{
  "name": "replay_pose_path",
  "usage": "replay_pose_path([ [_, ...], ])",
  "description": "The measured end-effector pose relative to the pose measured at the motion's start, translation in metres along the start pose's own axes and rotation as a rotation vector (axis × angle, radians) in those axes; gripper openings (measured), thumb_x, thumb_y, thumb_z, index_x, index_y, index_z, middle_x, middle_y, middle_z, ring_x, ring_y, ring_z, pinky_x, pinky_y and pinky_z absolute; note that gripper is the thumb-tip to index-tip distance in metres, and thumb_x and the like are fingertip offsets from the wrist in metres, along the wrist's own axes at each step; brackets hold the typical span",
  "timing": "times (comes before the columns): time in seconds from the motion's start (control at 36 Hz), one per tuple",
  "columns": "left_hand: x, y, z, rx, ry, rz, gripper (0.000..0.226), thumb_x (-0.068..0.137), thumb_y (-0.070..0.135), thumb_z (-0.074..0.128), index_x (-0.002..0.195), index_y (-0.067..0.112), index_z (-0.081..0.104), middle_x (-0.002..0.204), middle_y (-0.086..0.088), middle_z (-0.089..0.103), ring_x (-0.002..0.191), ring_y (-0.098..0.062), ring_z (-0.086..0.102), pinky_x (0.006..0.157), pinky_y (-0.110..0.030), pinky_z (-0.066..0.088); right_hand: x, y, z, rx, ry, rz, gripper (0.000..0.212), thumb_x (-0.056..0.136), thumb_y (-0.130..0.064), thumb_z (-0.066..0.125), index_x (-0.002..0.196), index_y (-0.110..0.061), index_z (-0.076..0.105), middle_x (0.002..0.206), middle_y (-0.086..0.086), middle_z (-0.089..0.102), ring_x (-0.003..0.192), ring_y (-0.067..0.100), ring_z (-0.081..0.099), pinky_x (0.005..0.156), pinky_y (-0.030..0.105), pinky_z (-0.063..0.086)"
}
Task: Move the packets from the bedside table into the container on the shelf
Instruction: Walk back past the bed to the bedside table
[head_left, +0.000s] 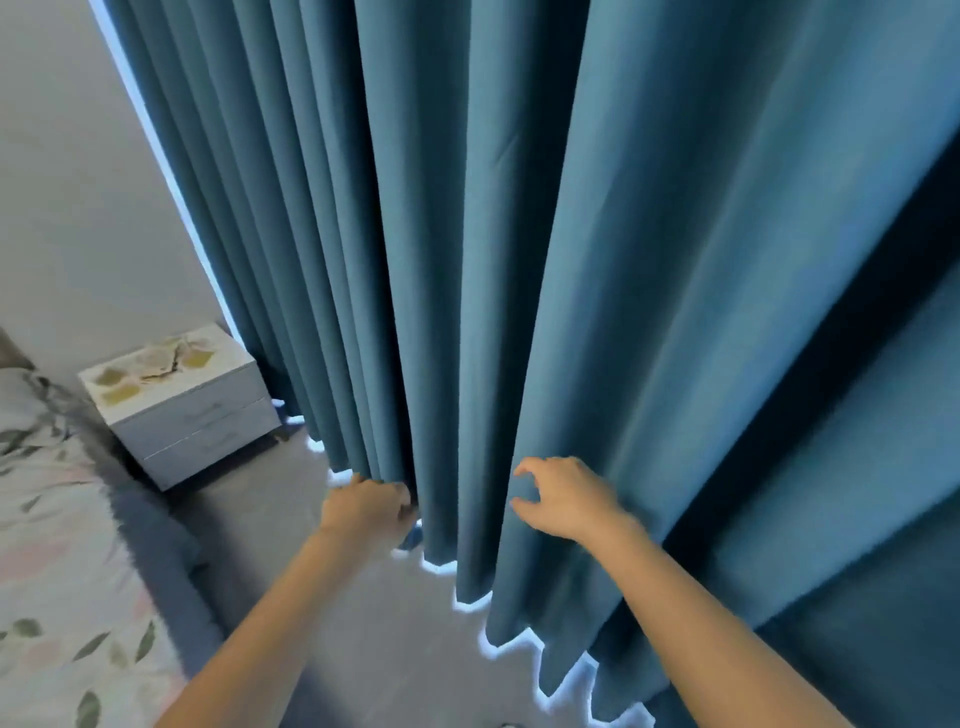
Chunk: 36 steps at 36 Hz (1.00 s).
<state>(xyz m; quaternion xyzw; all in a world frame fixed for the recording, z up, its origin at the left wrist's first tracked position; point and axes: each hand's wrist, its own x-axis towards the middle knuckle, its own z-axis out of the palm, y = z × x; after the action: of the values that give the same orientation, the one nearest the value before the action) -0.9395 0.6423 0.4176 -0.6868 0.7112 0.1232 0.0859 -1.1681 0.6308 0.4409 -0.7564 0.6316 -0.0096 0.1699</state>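
Both bare forearms enter from 6 o'clock and reach forward toward a teal curtain, the largest element, whose pleated folds fill the field from 11 o'clock round to 4 o'clock, with daylight glowing along its hem and left edge. At 8 o'clock lies a bed under a floral, leaf-printed cover. Grey floor shows between bed and curtain at 6 o'clock. A pale bedside table with two drawer fronts stands at 9 o'clock, in the corner between the bed and a plain wall. On its top rest several packets, yellowish and off-white, spread flat; their printing is too blurred to read. Left hand, just below centre, is curled into a fist closed on the edge of a curtain fold, knuckles up. Right hand, at about 5 o'clock from centre, is spread in a loose claw, fingers and thumb parted, held against the curtain face and gripping nothing. No legible writing or brand appears anywhere.
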Motion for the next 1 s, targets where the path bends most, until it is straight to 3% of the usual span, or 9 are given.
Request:
replay_pose_path([
  [0.14, 0.039, -0.050, -0.014, -0.038, 0.000, -0.189, 0.037, 0.098, 0.044, 0.032, 0.129, 0.032, 0.049, 0.128, 0.001, 0.056, 0.125, -0.022, 0.042, 0.095, -0.033, 0.038, 0.092, -0.030, -0.010, -0.019, -0.089, -0.175, 0.042, 0.089, -0.042, 0.054, 0.129, -0.030, 0.049, 0.116, -0.002, 0.061, 0.115, 0.020, 0.051, 0.079, 0.028, 0.044],
  [0.25, 0.056, -0.093, -0.017, -0.063, -0.003, -0.351, 0.040, 0.098, 0.045, 0.033, 0.131, 0.030, 0.049, 0.129, 0.000, 0.056, 0.125, -0.024, 0.044, 0.096, -0.035, 0.040, 0.161, -0.071, -0.011, -0.043, -0.141, -0.319, 0.042, 0.089, -0.042, 0.053, 0.129, -0.032, 0.048, 0.121, -0.005, 0.059, 0.117, 0.019, 0.051, 0.089, 0.032, 0.048],
  [0.53, 0.096, -0.236, -0.022, -0.210, 0.015, -0.601, 0.036, 0.098, 0.040, 0.032, 0.123, 0.029, 0.055, 0.127, 0.000, 0.059, 0.119, -0.025, 0.049, 0.092, -0.034, 0.042, 0.318, -0.226, 0.018, -0.133, -0.271, -0.599, 0.041, 0.089, -0.040, 0.051, 0.129, -0.032, 0.050, 0.119, -0.006, 0.059, 0.112, 0.018, 0.054, 0.088, 0.032, 0.048],
  [0.67, 0.144, -0.329, -0.036, -0.254, 0.024, -0.673, 0.035, 0.098, 0.035, 0.031, 0.113, 0.019, 0.058, 0.120, -0.006, 0.061, 0.114, -0.029, 0.050, 0.089, -0.036, 0.042, 0.397, -0.317, 0.039, -0.137, -0.293, -0.639, 0.041, 0.087, -0.038, 0.051, 0.128, -0.033, 0.050, 0.120, -0.006, 0.059, 0.113, 0.018, 0.053, 0.087, 0.032, 0.048],
  [1.0, 0.249, -0.524, -0.087, -0.270, 0.011, -0.644, 0.037, 0.099, 0.038, 0.031, 0.121, 0.026, 0.058, 0.124, -0.004, 0.058, 0.119, -0.028, 0.048, 0.093, -0.035, 0.040, 0.551, -0.481, 0.047, -0.163, -0.300, -0.589, 0.038, 0.088, -0.037, 0.050, 0.125, -0.031, 0.053, 0.122, -0.009, 0.058, 0.113, 0.016, 0.053, 0.089, 0.031, 0.047],
])
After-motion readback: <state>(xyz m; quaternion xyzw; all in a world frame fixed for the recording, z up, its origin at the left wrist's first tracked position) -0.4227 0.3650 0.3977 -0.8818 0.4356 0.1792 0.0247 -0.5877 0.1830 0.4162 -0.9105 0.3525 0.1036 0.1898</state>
